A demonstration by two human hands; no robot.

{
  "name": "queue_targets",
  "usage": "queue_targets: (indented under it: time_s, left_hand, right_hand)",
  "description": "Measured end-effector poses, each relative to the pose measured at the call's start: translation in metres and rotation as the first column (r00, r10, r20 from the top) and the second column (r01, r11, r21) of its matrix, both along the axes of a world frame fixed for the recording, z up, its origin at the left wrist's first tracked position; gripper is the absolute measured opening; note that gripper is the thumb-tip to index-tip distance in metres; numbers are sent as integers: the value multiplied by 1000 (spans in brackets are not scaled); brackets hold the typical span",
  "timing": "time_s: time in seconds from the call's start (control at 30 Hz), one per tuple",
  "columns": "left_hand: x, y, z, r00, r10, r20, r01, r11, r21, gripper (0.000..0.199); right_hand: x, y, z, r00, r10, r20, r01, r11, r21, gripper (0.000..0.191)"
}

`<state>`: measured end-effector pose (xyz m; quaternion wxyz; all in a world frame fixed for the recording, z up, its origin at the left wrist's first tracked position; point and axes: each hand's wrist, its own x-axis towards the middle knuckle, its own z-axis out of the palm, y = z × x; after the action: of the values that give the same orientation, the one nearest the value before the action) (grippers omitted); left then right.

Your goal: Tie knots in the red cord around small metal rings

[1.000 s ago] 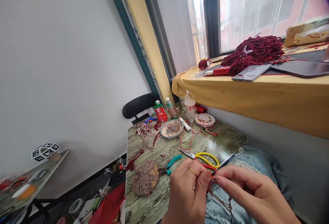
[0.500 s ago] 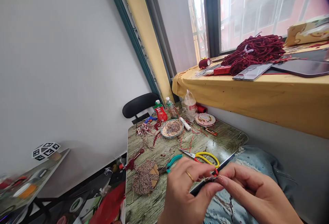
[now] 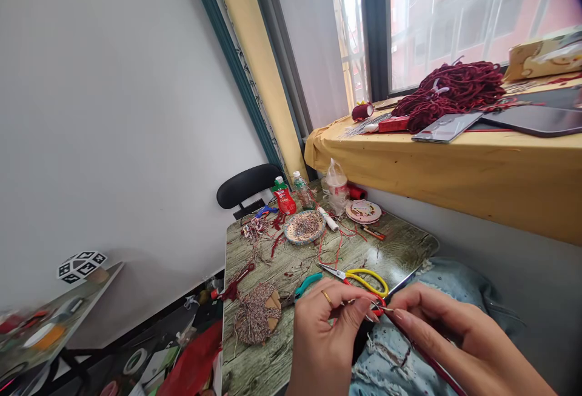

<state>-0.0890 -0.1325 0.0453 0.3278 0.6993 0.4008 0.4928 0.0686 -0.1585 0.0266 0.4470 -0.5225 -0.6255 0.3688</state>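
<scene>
Close together at the table's near edge, above ripped jeans (image 3: 386,356), both my hands are closed in pinches. My left hand (image 3: 325,326), with a ring on one finger, pinches a thin pale strand between thumb and forefinger. My right hand (image 3: 454,326) grips a dark red cord (image 3: 434,367) whose tail hangs down below the palm. The tips almost meet, and how the strand and cord join is too small to tell. Just beyond the fingers lie scissors with yellow and red handles (image 3: 364,276). Teal-handled pliers (image 3: 308,285) are partly hidden behind my left hand.
Mottled yarn wound on cardboard (image 3: 257,317) lies left on the table. Farther back are a plate of beads (image 3: 304,228), a red pouch (image 3: 285,197), a plastic bottle (image 3: 302,190) and stacked discs (image 3: 362,211). Dark red cord bundles (image 3: 454,90) rest on the yellow-covered sill (image 3: 445,171).
My left thumb and forefinger have come together in a tighter pinch. My right hand has shifted slightly, and the dark red cord below it now shows. The dark flat object between the hands has dropped from sight.
</scene>
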Motion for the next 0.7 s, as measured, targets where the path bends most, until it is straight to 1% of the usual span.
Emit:
queue_targets:
  time_s: [0.13, 0.23, 0.3, 0.43, 0.47, 0.53, 0.63, 0.7]
  left_hand:
    - [-1, 0, 1, 997, 38, -63, -37, 999, 18, 19]
    - [-3, 0, 3, 997, 4, -73, -3, 1000, 14, 21]
    - [-5, 0, 5, 996, -37, -81, 38, 999, 10, 21]
    - [-7, 2, 7, 991, -117, -70, 115, 993, -33, 21]
    - [-6, 3, 6, 989, -129, -69, 125, 991, -53, 20]
    - [-5, 6, 4, 989, -116, -87, 108, 990, -91, 18]
    - [1, 8, 0, 987, 30, -158, -46, 994, -100, 17]
    - [5, 9, -3, 974, 137, -180, -155, 984, -92, 18]
  right_hand:
    - [3, 3, 1, 995, 52, 84, -54, 998, 32, 31]
    - [8, 8, 6, 985, 96, 145, -102, 994, 33, 30]
    - [10, 12, 8, 980, 73, 183, -87, 993, 74, 28]
    - [8, 19, 14, 950, -33, 311, -41, 972, 231, 23]
    - [7, 20, 15, 933, -77, 351, -29, 958, 287, 21]
    - [3, 20, 18, 887, -203, 415, 6, 903, 429, 20]
    - [-6, 16, 21, 818, -370, 441, 19, 783, 622, 25]
    - [-13, 11, 18, 808, -419, 413, 29, 730, 683, 30]
